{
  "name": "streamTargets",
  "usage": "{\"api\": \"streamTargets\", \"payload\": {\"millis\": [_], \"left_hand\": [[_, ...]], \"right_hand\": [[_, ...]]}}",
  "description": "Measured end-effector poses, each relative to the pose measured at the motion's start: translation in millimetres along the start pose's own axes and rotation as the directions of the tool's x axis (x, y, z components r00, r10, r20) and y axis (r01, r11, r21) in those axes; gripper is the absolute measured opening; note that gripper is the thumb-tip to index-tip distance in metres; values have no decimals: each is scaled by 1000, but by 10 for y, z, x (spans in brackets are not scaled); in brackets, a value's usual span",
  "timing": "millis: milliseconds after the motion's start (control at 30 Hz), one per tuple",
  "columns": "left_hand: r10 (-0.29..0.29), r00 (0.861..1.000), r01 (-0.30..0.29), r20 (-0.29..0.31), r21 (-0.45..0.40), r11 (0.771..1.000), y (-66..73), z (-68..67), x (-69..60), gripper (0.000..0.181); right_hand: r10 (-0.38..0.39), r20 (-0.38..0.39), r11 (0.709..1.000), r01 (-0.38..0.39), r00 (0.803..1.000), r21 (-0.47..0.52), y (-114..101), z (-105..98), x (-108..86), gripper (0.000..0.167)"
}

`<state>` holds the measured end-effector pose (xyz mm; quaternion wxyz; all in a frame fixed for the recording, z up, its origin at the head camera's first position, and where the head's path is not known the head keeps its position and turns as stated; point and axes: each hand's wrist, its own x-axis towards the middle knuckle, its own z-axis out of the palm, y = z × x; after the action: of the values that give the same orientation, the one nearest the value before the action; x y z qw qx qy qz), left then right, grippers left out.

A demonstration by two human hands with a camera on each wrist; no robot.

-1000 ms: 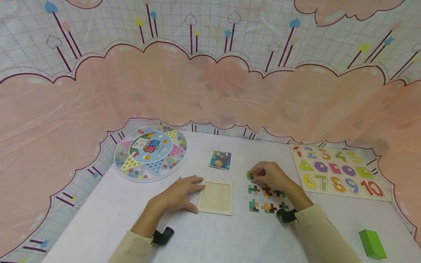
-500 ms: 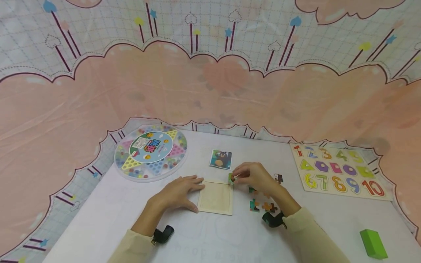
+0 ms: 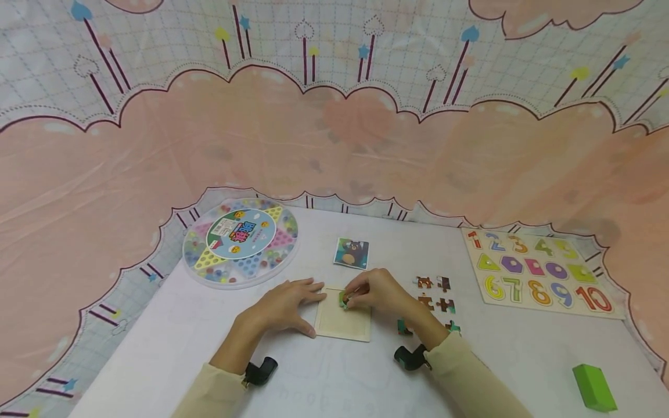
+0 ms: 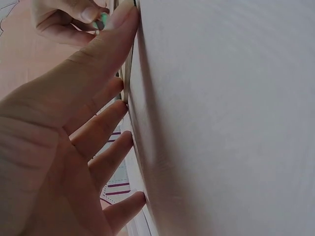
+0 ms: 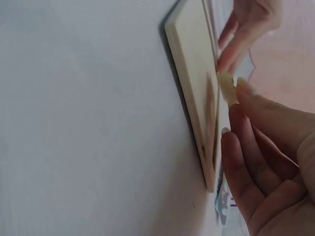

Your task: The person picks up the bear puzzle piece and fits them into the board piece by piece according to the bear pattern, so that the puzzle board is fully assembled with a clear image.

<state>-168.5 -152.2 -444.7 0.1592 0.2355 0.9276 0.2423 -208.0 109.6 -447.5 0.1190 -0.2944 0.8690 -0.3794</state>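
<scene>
A shallow wooden puzzle tray [image 3: 334,326] lies flat on the white table. My right hand [image 3: 382,295] is over its upper part and pinches a small green and brown jigsaw piece [image 3: 342,300] between thumb and fingers. In the right wrist view that jigsaw piece [image 5: 227,88] is tilted above the tray [image 5: 189,59], showing its pale side. My left hand [image 3: 282,307] rests at the tray's left side with fingers spread and fairly straight, thumb at the lower left corner. Several more jigsaw pieces [image 3: 425,302] lie to the right, partly hidden by my right wrist.
A picture card with a bear [image 3: 352,253] lies behind the tray. At the back left is a round Chinese checkers set [image 3: 240,242]; a number and shape board [image 3: 540,273] lies at the right. A green block [image 3: 594,388] stands near the front right.
My right hand has carried the green and brown jigsaw piece leftward, from the back left of the loose pieces to over the tray. The left hand has stayed in place.
</scene>
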Motion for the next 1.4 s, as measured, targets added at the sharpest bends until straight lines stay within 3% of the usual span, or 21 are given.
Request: {"api": "streamTargets", "payload": {"millis": [467, 867, 1133, 1400], "left_hand": [[4, 1000, -4, 12, -1, 1000, 17, -15, -12, 79], [24, 1000, -24, 8, -14, 1000, 12, -11, -34, 81], [38, 999, -38, 8, -10, 999, 10, -15, -34, 81], [16, 1000, -16, 11, 2, 1000, 24, -15, -45, 80]], "right_hand": [[10, -29, 998, -11, 1000, -61, -80, 167, 126, 19], [25, -28, 999, -26, 999, -45, -145, 242, 202, 17], [82, -72, 994, -87, 994, -66, -132, 258, 230, 17], [103, -86, 992, -109, 991, -66, -125, 262, 230, 19]]}}
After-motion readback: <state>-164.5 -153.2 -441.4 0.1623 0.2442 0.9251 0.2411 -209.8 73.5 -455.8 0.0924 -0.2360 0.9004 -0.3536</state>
